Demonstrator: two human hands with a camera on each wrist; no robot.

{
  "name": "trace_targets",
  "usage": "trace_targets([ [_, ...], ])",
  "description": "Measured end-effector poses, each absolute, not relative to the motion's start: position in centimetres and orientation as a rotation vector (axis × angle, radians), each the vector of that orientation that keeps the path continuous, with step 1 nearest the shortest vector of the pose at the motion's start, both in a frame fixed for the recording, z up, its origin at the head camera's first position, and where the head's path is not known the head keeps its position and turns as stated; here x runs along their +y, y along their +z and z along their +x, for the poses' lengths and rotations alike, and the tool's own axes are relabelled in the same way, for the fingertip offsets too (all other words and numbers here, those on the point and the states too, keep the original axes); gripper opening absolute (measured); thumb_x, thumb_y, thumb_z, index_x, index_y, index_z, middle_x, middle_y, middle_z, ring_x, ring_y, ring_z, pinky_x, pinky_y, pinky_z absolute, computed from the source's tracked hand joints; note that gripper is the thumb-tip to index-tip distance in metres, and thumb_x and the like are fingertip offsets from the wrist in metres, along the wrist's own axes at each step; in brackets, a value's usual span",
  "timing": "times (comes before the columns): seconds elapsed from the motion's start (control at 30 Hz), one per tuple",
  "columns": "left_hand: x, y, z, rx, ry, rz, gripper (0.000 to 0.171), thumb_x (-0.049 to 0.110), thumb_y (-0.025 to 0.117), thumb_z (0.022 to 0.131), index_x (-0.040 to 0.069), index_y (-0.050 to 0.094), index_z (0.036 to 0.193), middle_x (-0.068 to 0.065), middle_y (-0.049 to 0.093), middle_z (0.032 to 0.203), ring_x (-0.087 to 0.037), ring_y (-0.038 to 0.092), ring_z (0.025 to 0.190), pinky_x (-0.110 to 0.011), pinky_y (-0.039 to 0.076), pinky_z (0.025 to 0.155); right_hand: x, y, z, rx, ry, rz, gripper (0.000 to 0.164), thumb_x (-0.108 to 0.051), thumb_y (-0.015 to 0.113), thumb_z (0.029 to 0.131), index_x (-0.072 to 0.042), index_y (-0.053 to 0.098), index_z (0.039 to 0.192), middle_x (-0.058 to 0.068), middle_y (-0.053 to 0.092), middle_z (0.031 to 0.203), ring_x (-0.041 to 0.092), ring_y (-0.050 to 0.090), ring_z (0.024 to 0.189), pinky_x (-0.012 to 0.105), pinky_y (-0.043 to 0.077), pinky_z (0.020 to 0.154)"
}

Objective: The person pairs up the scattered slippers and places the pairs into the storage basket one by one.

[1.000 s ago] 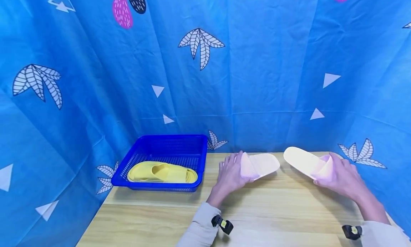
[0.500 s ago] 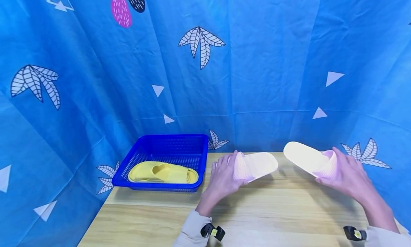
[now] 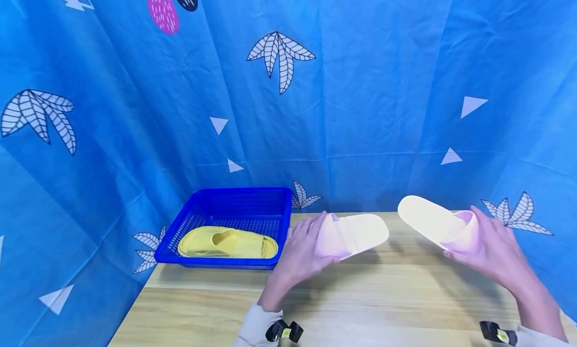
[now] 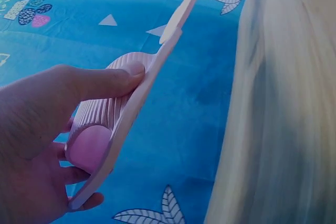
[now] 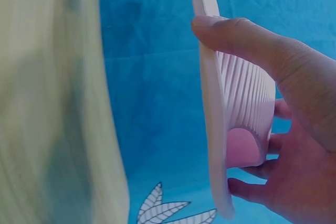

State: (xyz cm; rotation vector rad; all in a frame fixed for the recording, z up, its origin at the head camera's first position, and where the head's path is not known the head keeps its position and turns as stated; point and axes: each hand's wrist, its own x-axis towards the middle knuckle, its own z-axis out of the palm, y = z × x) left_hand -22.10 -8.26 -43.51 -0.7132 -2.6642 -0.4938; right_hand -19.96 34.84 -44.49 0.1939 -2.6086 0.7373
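My left hand (image 3: 301, 249) grips a pale pink slipper (image 3: 362, 233) by its ribbed strap end, thumb on one edge and fingers round the other in the left wrist view. The sole's heel points right. A matching pink slipper (image 3: 425, 218) is held by my right hand (image 3: 498, 249), its heel pointing up and left. Both slippers are off the table, apart from each other in the head view. In the right wrist view the thumb (image 5: 236, 35) presses the sole edge beside the ribbed strap (image 5: 247, 95).
A blue plastic basket (image 3: 173, 259) stands on the wooden table (image 3: 360, 307) at the left, with yellow slippers (image 3: 227, 243) lying in it. Behind the table hangs a blue patterned curtain (image 3: 360, 101).
My left hand has moved left toward the basket with its slipper. The right hand has shifted slightly right, and its slipper's heel has risen a little.
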Motion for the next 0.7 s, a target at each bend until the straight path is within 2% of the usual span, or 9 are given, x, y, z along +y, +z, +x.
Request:
trace_targets([
  [0.37,-10.5,-42.3,-21.8,-2.572,-0.696,-0.703,0.108,0.053,0.090,0.073,0.017,0.036,0.160,-0.006,0.049,0.148,-0.026,0.047,0.133,-0.051,0.041,0.106,34.6,-43.3,-19.2,-2.551,0.738,0.188,0.129,-0.029,0.101,0.055,0.001,0.029,0.158,0.041,0.040,0.139,0.058,0.033,0.120,0.070,0.029,0.085],
  [0.6,-11.3,-42.1,-21.8,-2.546,-0.708,-0.707,0.109,0.057,0.089,0.072,0.018,0.037,0.159,-0.004,0.050,0.147,-0.025,0.047,0.133,-0.050,0.041,0.105,34.3,-43.0,-18.5,-2.538,0.734,0.166,0.129,-0.028,0.102,0.054,-0.001,0.031,0.158,0.039,0.039,0.139,0.056,0.033,0.119,0.067,0.033,0.076],
  [0.7,-11.8,-42.0,-21.8,-2.535,-0.720,-0.703,0.109,0.056,0.090,0.071,0.019,0.038,0.159,-0.004,0.050,0.148,-0.025,0.048,0.133,-0.051,0.041,0.105,34.2,-42.8,-18.4,-2.533,0.739,0.175,0.128,-0.027,0.102,0.054,-0.001,0.032,0.157,0.039,0.040,0.139,0.056,0.033,0.119,0.070,0.031,0.080],
])
